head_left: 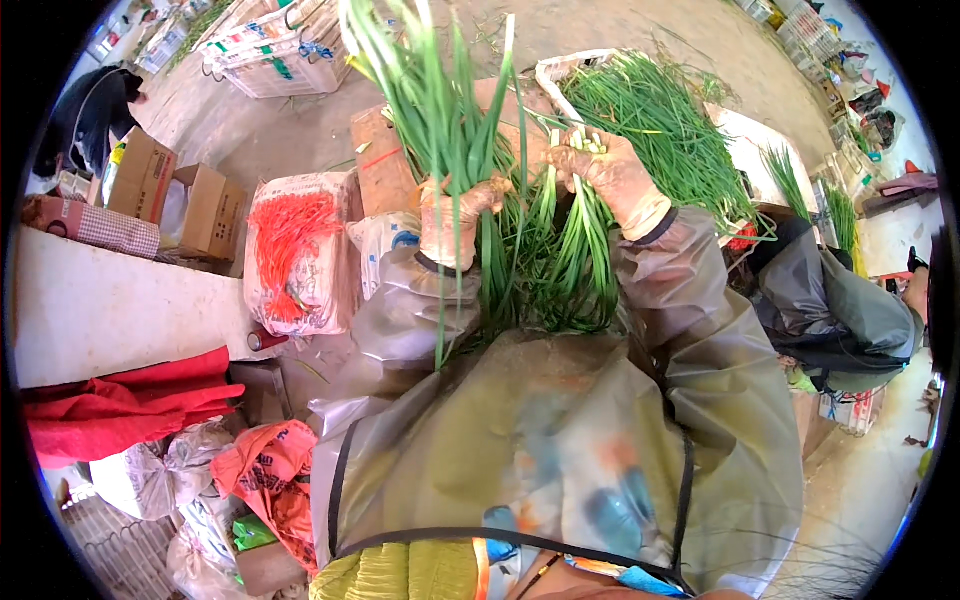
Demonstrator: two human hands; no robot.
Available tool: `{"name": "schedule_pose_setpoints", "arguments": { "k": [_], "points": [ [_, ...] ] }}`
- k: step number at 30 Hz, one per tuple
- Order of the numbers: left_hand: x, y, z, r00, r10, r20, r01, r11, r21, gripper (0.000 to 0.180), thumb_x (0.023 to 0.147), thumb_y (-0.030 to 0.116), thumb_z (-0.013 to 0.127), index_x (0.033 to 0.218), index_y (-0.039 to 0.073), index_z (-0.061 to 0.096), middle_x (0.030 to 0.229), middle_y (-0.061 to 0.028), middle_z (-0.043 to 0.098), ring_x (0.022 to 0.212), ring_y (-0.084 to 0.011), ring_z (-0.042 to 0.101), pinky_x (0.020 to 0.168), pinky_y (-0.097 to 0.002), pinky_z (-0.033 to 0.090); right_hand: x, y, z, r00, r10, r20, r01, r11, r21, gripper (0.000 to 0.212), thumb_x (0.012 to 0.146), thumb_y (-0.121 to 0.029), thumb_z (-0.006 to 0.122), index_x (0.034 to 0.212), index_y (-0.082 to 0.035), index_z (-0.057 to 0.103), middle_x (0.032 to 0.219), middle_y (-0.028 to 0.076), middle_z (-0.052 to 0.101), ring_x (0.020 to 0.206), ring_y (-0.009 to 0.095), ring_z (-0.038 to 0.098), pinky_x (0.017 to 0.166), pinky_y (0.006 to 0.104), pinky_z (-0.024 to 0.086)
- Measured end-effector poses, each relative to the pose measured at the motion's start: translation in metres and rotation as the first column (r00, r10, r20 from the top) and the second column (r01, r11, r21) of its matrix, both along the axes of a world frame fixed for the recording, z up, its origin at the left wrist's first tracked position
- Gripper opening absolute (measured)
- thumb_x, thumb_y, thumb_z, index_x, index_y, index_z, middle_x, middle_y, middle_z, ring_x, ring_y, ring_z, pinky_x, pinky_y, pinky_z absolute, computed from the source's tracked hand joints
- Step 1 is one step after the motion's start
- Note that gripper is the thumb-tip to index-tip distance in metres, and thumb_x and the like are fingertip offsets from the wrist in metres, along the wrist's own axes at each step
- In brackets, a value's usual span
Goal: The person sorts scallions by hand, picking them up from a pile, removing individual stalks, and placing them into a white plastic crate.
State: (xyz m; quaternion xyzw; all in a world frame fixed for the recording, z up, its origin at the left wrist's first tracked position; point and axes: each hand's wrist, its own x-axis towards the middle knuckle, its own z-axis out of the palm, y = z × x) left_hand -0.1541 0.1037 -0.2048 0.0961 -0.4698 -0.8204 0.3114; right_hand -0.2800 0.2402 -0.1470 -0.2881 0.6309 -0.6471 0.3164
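Observation:
My left hand (452, 222), in a soiled pale glove, is closed around a bunch of long green chives (440, 125) that points up and away from me. In the same kind of glove, my right hand (618, 182) grips another chive bunch (585, 245) near its pale cut ends, with the green leaves hanging down towards my lap. More loose leaves hang between the two hands, and I cannot tell which bunch they belong to. Beyond my right hand a white crate (547, 84) holds a large heap of chives (650, 120). My forearms wear translucent sleeves.
Red ties (290, 240) lie on a stack of packed bags (338, 295) to my left. Cardboard boxes (215, 210), a red cloth (130, 400) and plastic bags (200, 450) are further left. White crates (280, 75) stand ahead. A person in grey (840, 300) sits close at right.

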Motion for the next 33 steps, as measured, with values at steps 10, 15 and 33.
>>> {"name": "schedule_pose_setpoints", "arguments": {
  "k": [10,15,33],
  "points": [
    [0.037,-0.035,-0.004,0.986,-0.147,-0.078,0.158,0.976,0.153,0.042,0.073,-0.005,0.058,0.113,-0.002,0.046,0.072,-0.0063,0.052,0.051,-0.0112,0.042,0.050,-0.0242,0.037,-0.066,0.033,0.003,0.964,-0.259,-0.050,0.259,0.966,-0.010,0.022,0.080,-0.023,0.063,0.090,-0.003,0.060,0.082,0.008,0.066,0.059,0.008,0.053,0.052,0.0191,0.042],
    [0.077,-0.108,-0.046,0.769,-0.558,-0.312,0.609,0.788,0.093,0.047,0.080,0.016,0.060,0.119,0.002,0.040,0.077,-0.0066,0.050,0.054,-0.0113,0.041,0.051,-0.0248,0.035,-0.130,0.072,-0.007,0.833,-0.553,-0.012,0.553,0.833,-0.021,0.025,0.073,-0.019,0.069,0.090,-0.002,0.062,0.088,0.009,0.065,0.075,0.017,0.063,0.061,0.0269,0.046],
    [0.082,-0.045,-0.018,0.735,-0.652,0.187,0.640,0.758,0.127,0.070,0.065,0.004,0.074,0.126,0.001,0.040,0.093,-0.0196,0.061,0.071,-0.0238,0.062,0.056,-0.0307,0.050,-0.025,-0.004,-0.009,0.978,0.051,0.203,-0.005,0.975,-0.221,0.029,0.075,-0.016,0.069,0.096,0.003,0.060,0.082,0.006,0.063,0.070,0.013,0.059,0.060,0.0236,0.048]
  ]
}}
